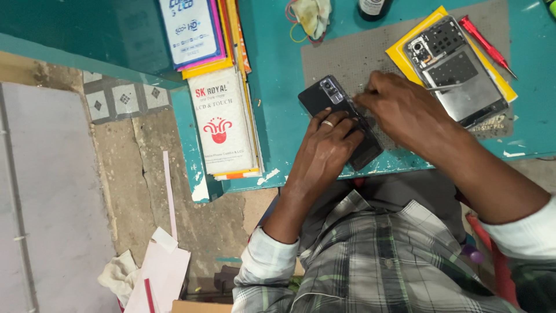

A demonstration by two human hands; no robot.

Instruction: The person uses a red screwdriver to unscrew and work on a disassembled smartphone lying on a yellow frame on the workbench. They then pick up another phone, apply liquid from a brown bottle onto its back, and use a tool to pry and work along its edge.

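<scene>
Phone: dark phone lies back up and slanted at the centre of the frame, half on the grey mat, its lower end near the desk's front edge, so I can reach it from the seat.
Left hand: my left hand lies over the phone's lower half, fingers curled onto its edges, gripping it; I judge this pins it against sliding.
Right hand: my right hand comes from the right, fingertips pinched at the phone's upper edge; whether they hold a small tool I cannot tell.
Opened phone: a second handset, back off, rests on a yellow folder at upper right, out of the working spot.
Screwdriver: red-handled screwdriver lies just beside it, within reach.
Boxes: a stack of flat packets sits left of centre, apart from the mat.
</scene>
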